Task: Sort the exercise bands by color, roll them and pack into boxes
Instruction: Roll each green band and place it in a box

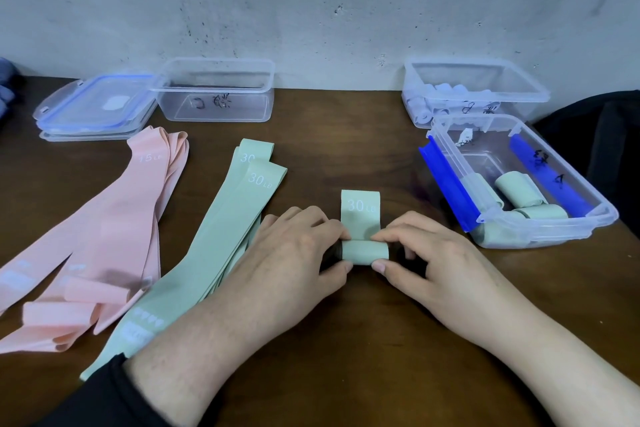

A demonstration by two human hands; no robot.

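A green band (362,234) is being rolled at the middle of the dark wooden table (346,340), and most of it is already wound into a tight roll. The roll is pinched at its left end by the left hand (294,253) and at its right end by the right hand (429,260), thumbs tucked at the near side and fingertips curled over the top. A short flat tail, printed "30 LB", is left lying on the table beyond the roll, pointing toward the wall.

To the left of the hands, a stack of unrolled green bands (221,236) is laid out lengthwise, with the left forearm passing over its near end. Further left, a loose heap of pink bands (114,236) is spread, one marked "15 LB".

At the right, a clear box with blue clips (450,180) is seen holding several rolled green bands (519,189). Behind it, touching or just beside it, a second clear box (540,94) is filled with pale rolled bands (446,90). Against the wall at the left, a third clear box (266,80) is set, and blue-rimmed lids (69,107) are stacked just beside it
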